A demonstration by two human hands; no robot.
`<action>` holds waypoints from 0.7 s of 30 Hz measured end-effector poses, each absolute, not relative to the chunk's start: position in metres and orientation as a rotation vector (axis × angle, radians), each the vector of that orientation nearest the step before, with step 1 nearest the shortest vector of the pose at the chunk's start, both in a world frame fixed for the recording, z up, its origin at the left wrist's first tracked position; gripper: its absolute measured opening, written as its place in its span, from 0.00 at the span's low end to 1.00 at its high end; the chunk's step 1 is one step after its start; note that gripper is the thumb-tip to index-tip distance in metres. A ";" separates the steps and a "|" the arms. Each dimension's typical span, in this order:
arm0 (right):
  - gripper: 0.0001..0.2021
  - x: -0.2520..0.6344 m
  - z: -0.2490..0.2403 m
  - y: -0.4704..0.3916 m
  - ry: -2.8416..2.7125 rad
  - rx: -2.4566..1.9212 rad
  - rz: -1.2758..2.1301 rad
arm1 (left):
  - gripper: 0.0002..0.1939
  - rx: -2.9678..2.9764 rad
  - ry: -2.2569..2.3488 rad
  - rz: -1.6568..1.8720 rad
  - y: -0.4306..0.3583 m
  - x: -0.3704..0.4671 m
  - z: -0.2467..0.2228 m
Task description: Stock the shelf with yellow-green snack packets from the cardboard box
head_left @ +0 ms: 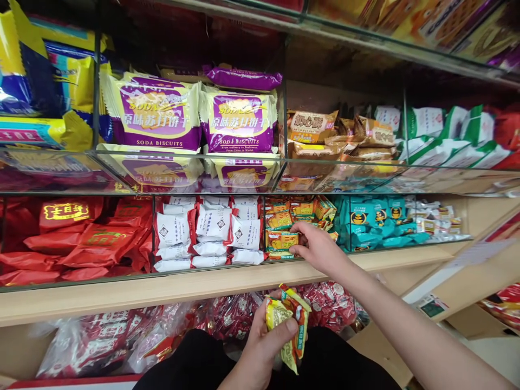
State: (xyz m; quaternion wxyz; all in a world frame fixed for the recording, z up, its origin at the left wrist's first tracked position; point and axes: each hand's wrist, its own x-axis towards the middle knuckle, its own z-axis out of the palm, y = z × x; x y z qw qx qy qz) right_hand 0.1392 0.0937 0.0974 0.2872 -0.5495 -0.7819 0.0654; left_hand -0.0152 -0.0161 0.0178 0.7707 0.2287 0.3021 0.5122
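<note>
My left hand (264, 341) is closed around yellow-green snack packets (287, 327) in front of my lap, its thumb pressed over them. On the lower shelf, my right hand (319, 246) reaches into the bin of small yellow and orange packets (279, 240), with its fingertips at the front of the stack. Its thumb and index finger are at the edge of a packet there; whether they grip it cannot be told. White packets with red edges (211, 223) fill the bin to the left, and teal packets (374, 216) the bin to the right.
Purple soda biscuit packs (156, 116) and brown packets (311, 127) stand on the upper shelf behind a clear front edge. Red packets (91, 233) lie at the lower left. Below the wooden shelf edge (122, 287) are plastic bags of red-and-white goods (93, 341); an open cardboard box (377, 346) is at the lower right.
</note>
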 end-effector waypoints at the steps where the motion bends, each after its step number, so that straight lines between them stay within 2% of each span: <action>1: 0.14 0.139 0.100 0.095 -2.132 -1.450 0.143 | 0.23 0.499 0.652 1.108 -0.016 -0.015 0.017; 8: 0.16 0.142 0.106 0.096 -2.219 -1.348 0.118 | 0.24 0.524 0.657 1.082 -0.019 -0.013 0.008; 14: 0.07 0.140 0.103 0.098 -1.890 -1.411 0.445 | 0.27 0.533 0.650 1.079 -0.019 -0.011 0.005; 19: 0.09 0.134 0.095 0.105 -1.723 -1.528 0.371 | 0.30 0.581 0.647 1.019 -0.017 -0.012 -0.003; 21: 0.07 0.132 0.094 0.105 -1.728 -1.518 0.350 | 0.32 0.588 0.646 1.007 -0.016 -0.012 -0.006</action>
